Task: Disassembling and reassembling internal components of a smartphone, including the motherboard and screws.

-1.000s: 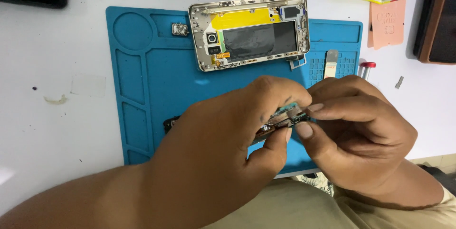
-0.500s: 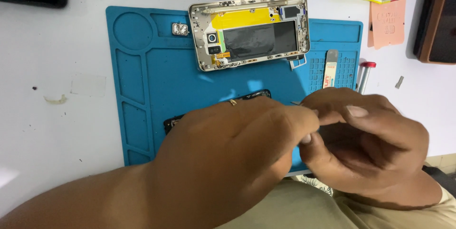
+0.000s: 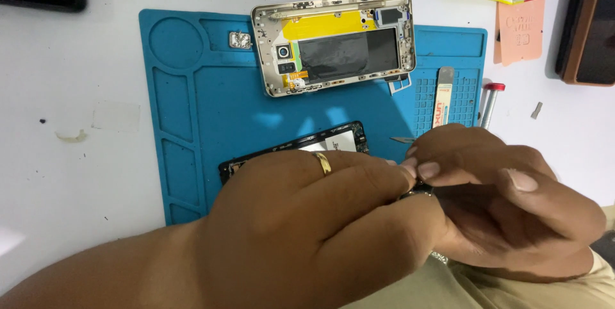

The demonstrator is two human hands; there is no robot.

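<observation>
Pinching the dark phone board (image 3: 301, 146) between your left hand (image 3: 320, 219) and right hand (image 3: 506, 200), both clenched on it just below the open phone frame (image 3: 333, 43) (blade tip (image 3: 403, 138) close by), you risk cracking it by twisting.

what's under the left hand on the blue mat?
A black phone part sticks out from under the left hand onto the blue mat. Its lower portion is covered by both hands, so its full shape cannot be seen.
</observation>
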